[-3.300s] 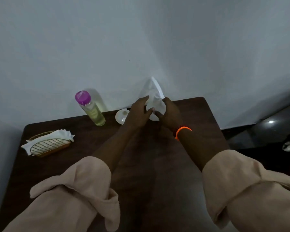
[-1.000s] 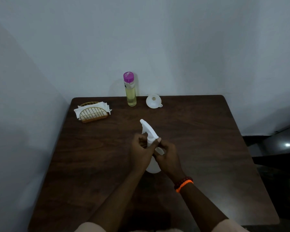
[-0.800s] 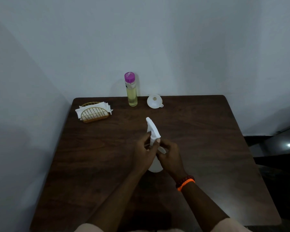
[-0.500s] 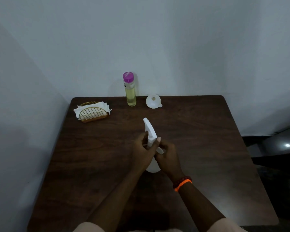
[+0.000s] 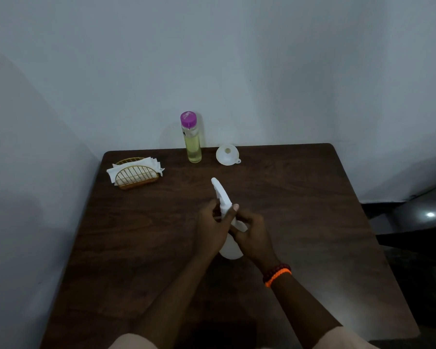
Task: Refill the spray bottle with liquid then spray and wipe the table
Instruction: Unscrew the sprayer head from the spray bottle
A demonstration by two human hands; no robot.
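Spray bottle (image 5: 230,248) mid-table (image 5: 312,222), nearer than the funnel (image 5: 226,154): left hand (image 5: 212,229) grips spray head, right hand (image 5: 253,238) grips neck; keep the body upright, twist the head off squarely.

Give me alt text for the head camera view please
Two hands, left hand and right hand, grip a white spray bottle over a dark wooden table. At the far edge stand a purple-capped bottle of yellowish liquid, a white funnel and a wire napkin holder.

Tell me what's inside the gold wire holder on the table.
White paper napkins stand in the gold wire holder, their edges sticking out above and at both sides. Their lower parts and the holder's floor are hidden behind its front.
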